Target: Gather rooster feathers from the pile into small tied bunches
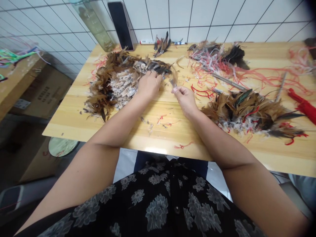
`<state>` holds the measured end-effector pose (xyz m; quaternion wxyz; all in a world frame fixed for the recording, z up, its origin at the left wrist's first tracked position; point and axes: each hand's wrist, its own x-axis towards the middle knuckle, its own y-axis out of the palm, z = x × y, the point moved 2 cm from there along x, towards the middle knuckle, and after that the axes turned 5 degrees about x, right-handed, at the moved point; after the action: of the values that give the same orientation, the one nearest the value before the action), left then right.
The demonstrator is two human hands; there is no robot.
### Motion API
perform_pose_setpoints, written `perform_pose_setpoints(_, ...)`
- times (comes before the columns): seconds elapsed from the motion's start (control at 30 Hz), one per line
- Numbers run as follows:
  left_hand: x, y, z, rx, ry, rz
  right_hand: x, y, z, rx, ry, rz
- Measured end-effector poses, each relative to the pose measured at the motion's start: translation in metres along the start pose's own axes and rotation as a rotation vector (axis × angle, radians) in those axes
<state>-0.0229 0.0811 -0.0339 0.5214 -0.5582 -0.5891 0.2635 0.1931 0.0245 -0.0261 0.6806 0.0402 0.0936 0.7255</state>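
Observation:
My right hand (185, 100) pinches a small tuft of brown feathers (174, 80) between thumb and fingers, just above the table. To its left, my left hand (150, 84) rests at the right edge of a large pile of brown and black feathers (98, 79). Its fingers are bent down together, and their tips and whatever they grip are hidden. The pale quill ends (123, 84) of that pile lie in the middle, left of my left hand. Near my right forearm lies a second feather bunch (247, 105), brown with white fluff and red strings.
A light wooden table (158, 130) stands against a tiled wall. At the back are a tall bottle (95, 28), a leaning phone (120, 26), a marker (148, 42) and a small feather bunch (163, 45). Pink strings (266, 74) and a red bundle (303, 107) lie right.

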Motion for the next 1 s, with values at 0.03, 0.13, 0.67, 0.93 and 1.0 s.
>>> perform_pose_setpoints(0.03, 0.002, 0.003, 0.002, 0.001, 0.012, -0.013, -0.001, 0.001, 0.002, 0.002, 0.012, -0.008)
perform_pose_setpoints(0.13, 0.004, 0.003, 0.007, 0.019, 0.014, -0.068, -0.002, 0.002, 0.007, 0.025, 0.033, -0.035)
perform_pose_setpoints(0.67, -0.05, -0.019, -0.068, -0.955, -0.313, -0.149, -0.003, -0.005, -0.005, 0.179, 0.023, 0.047)
perform_pose_setpoints(0.93, -0.058, -0.015, -0.082, -1.144, -0.393, 0.072, 0.001, -0.016, -0.011, 0.093, -0.037, 0.073)
perform_pose_setpoints(1.0, -0.057, -0.014, -0.079, -1.143, -0.401, 0.101, 0.0, -0.017, -0.01, 0.069, -0.06, 0.089)
